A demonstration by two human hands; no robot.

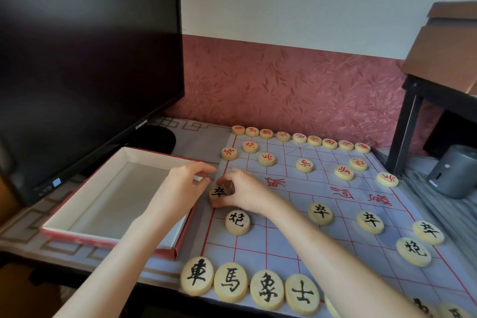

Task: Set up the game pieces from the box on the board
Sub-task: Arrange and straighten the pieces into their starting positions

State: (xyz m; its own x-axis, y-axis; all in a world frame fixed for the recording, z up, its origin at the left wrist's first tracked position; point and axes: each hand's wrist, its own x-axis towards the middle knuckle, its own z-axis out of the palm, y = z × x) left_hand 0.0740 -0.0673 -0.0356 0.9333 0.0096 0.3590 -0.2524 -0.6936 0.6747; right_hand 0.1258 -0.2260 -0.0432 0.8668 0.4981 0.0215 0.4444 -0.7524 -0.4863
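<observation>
A pale blue cloth board with red grid lines lies on the desk. Several round wooden pieces with red characters line its far side. Several with black characters stand on the near side. My right hand grips a black-character soldier piece at the board's left edge. My left hand hovers beside it over the box's right rim, fingers curled, holding nothing visible. The red box with a white inside sits left of the board and looks empty.
A black monitor stands behind the box on the left. At the right are a dark table leg, brown cardboard and a grey cylindrical device. A patterned red wall runs behind the board.
</observation>
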